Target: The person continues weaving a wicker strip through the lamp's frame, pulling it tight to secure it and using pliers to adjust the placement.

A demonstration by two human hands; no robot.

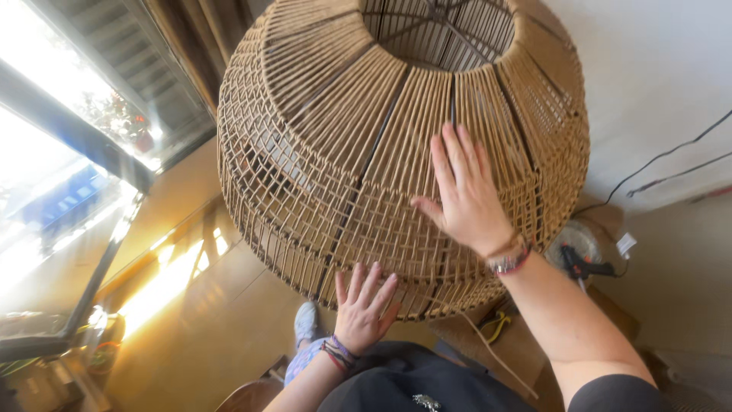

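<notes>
Lampshade [358,145] fills most of the view, one big dome-shaped thing woven from tan cord over a dark wire frame, hanging or propped in front of the person and just above their lap. The cord runs in tight straight bundles on the upper band, split into panels by dark ribs, then opens into a loose grid lower down where you can see right through it. There's a round opening at the top with thin metal spokes crossing inside. Both hands are on it, open and flat, not gripping anything: the right hand [467,191] has its fingers spread against the side where the tight weave meets the grid, and the left hand [362,309] is pressed to the bottom rim with fingers fanned upward. Each wrist has a few beaded bracelets. One loose cord [488,343] trails down from the lower edge. Below is a tan tiled floor [206,336] with a strong patch of sun on it, one pale shoe [306,320] poking out, and dark clothing at the bottom of the frame. On the left there's a big bright window [53,183] with a dark frame, on the right a plain white wall [656,84] with two thin dark cables running across it. A glue gun [583,263] with a dark body sits low on the right; can't tell what it rests on.
</notes>
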